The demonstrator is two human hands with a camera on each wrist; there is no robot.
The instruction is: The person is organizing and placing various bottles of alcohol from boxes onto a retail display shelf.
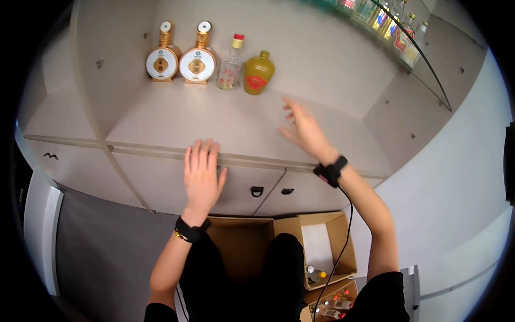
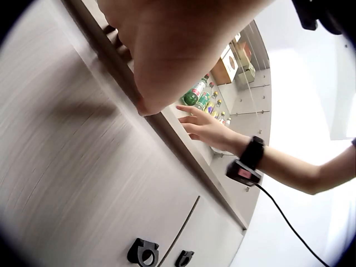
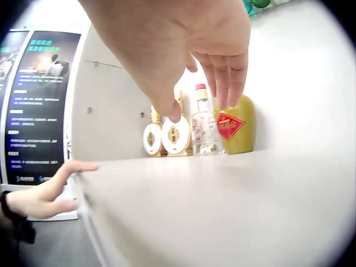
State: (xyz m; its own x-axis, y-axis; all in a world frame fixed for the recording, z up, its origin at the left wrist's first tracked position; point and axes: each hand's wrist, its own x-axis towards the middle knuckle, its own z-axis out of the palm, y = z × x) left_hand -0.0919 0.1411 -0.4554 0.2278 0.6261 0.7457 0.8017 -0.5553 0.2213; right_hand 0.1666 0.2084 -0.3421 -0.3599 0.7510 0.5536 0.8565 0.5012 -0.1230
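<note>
Four bottles stand in a row on the shelf: two round white-and-gold bottles (image 1: 162, 63) (image 1: 197, 65), a clear bottle with a red cap (image 1: 229, 70) and an olive-yellow bottle with a red label (image 1: 259, 74). My right hand (image 1: 307, 129), fingers spread and holding nothing, is above the shelf to the right of the olive-yellow bottle. In the right wrist view its fingers (image 3: 228, 78) overlap the olive-yellow bottle (image 3: 240, 128); a gap shows in the head view. My left hand (image 1: 201, 180) rests with straight fingers on the shelf's front edge.
Above at the right, a glass shelf (image 1: 375, 33) bears several bottles. Cabinet doors with black handles (image 1: 257, 191) lie below the shelf edge. On the floor are an empty cardboard box (image 1: 241, 241) and boxes holding bottles (image 1: 316, 275). A cable hangs from my right wrist.
</note>
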